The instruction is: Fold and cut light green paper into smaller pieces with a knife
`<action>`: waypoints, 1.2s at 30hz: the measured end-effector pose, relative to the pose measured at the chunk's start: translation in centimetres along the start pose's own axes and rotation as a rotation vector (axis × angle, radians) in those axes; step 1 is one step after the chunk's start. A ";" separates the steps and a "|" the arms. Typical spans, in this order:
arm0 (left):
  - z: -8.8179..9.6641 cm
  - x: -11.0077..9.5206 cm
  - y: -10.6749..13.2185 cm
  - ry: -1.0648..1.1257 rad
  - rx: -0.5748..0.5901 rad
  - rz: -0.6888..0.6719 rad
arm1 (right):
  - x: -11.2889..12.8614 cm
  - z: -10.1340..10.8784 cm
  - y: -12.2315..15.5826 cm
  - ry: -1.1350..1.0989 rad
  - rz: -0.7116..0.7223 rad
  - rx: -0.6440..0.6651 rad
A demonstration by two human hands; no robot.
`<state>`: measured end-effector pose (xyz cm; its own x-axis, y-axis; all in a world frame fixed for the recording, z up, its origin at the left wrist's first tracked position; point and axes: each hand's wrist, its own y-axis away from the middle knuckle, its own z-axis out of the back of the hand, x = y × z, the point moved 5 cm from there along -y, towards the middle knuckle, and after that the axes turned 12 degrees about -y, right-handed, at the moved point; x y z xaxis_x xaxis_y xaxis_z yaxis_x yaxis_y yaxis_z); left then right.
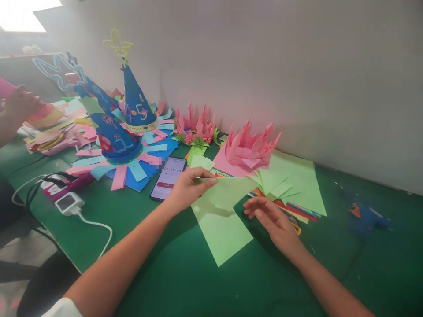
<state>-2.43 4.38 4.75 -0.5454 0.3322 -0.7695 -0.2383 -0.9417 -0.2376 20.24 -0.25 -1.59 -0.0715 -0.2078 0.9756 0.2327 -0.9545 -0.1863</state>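
My left hand [190, 187] pinches the top edge of a light green sheet of paper [228, 191] between thumb and fingers. Below it more light green paper [220, 235] reaches down over the table; I cannot tell whether this is the same sheet. My right hand [271, 220] hovers at the right of the paper, its fingers loosely curled and holding nothing. Just beyond the right hand are small folded green papers [272, 182], a fan of coloured paper strips [300, 211] and scissors with yellow handles [297, 229], partly hidden by that hand.
Two pink paper crowns [249, 147] [194, 127] stand by the wall. Blue cone hats [137, 101] with paper strips, a phone [168, 178] and a white charger [69, 203] with cables lie leftward. A blue glue gun-like tool [370, 218] rests at right. Another person's hand [23, 108] holds pink paper.
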 end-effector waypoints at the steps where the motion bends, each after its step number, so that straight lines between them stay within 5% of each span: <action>1: -0.3 0.1 0.1 0.070 0.001 0.034 | 0.0 -0.1 -0.1 -0.056 0.003 0.021; 5: -2.2 -0.9 1.0 0.175 0.076 -0.059 | 0.9 -1.1 -0.6 -0.110 0.019 0.112; 8: -2.6 -1.6 1.6 0.022 0.095 -0.191 | 2.5 -1.5 -1.0 0.075 0.033 0.035; 11: -2.5 -1.7 2.1 -0.261 0.120 -0.350 | 4.9 -2.0 -0.9 0.296 0.348 0.006; 15: -2.5 -0.3 2.2 -0.488 0.162 -0.447 | 5.2 -4.0 0.1 0.528 0.650 0.305; 20: -3.2 1.7 1.9 -0.428 0.313 -0.505 | 3.2 -4.9 0.1 0.633 0.588 0.541; 36: -4.1 1.6 3.0 -0.630 0.380 -0.420 | 2.4 -4.1 -0.9 0.406 0.409 0.532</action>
<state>-0.74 1.89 0.44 -0.6701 0.7247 -0.1607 -0.7139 -0.6885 -0.1282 15.84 -0.77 0.39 -0.2049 -0.6806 0.7035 0.7430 -0.5760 -0.3409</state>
